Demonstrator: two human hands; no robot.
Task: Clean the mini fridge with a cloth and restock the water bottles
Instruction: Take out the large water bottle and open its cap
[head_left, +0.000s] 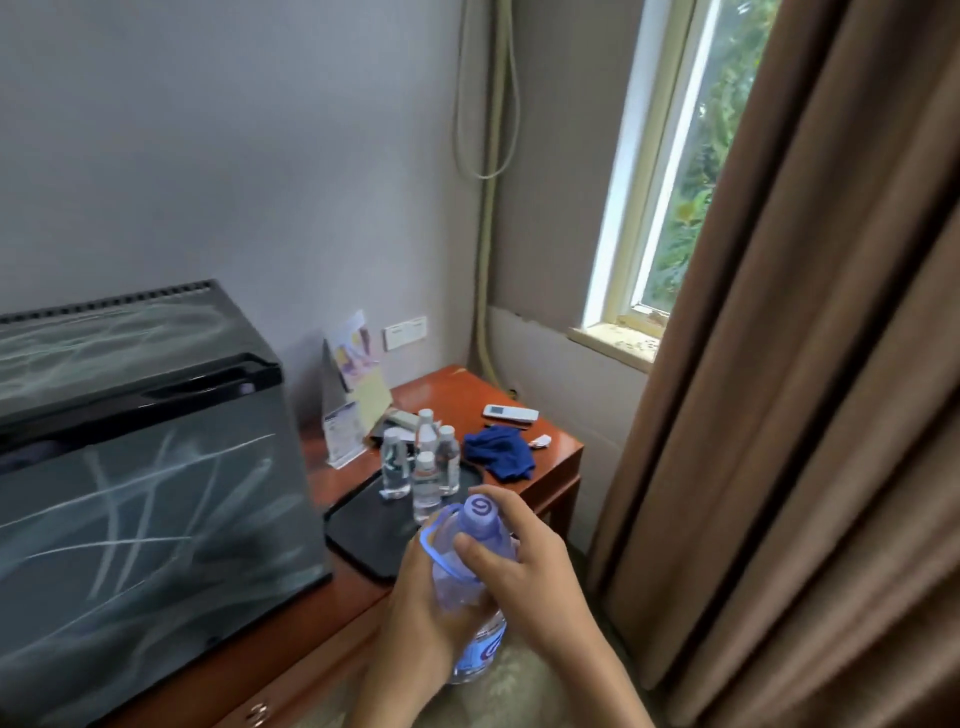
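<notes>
A large clear water bottle (475, 525) with a purple cap and a blue carry loop is held in front of me, above the desk's front edge. My left hand (415, 608) grips its body from the left. My right hand (519, 566) wraps its neck, thumb across the shoulder. The black mini fridge (145, 467) stands at the left with its door closed and wipe streaks on it. Several small water bottles (423, 462) stand on a black tray (363, 525). A blue cloth (501, 452) lies crumpled beyond the tray.
The orange-brown wooden desk (556, 447) also carries a white remote (511, 413), leaflet stands (348, 410) and small items by the wall. A brown curtain (810, 415) hangs at the right beside a window (675, 208). Carpet lies below.
</notes>
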